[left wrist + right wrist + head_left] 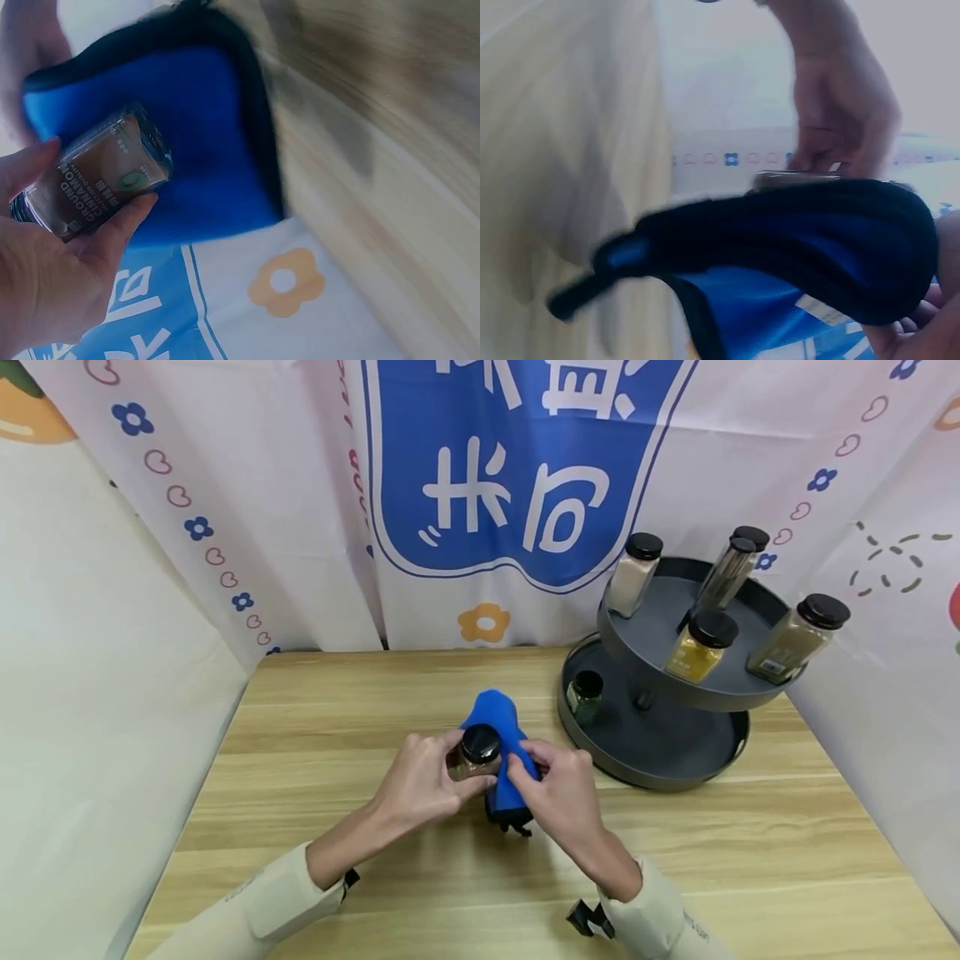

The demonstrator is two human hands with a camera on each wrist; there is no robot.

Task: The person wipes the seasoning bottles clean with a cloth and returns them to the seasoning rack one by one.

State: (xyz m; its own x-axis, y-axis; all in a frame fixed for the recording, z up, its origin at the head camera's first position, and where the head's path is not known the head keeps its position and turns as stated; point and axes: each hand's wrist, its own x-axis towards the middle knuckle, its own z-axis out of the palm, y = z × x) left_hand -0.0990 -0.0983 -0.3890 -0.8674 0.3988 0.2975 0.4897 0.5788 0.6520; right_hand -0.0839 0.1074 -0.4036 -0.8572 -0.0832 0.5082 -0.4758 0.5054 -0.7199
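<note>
My left hand (429,783) grips a small glass jar (477,768) with a black lid, held above the table. In the left wrist view the jar (105,174) shows a brown filling and a "ground cinnamon" label. Beside it, my right hand (564,789) pinches a blue cloth pouch (495,710) with black edging. The pouch (214,142) lies behind the jar in the left wrist view. In the right wrist view the pouch's black rim and cord (577,296) show, with a white tag inside; the jar (795,178) is mostly hidden behind it.
A grey two-tier round rack (660,777) stands at the right of the wooden table (300,727). Several black-lidded jars stand on its upper tier, and a small green jar (585,696) is on the lower one. A printed curtain (315,527) hangs behind.
</note>
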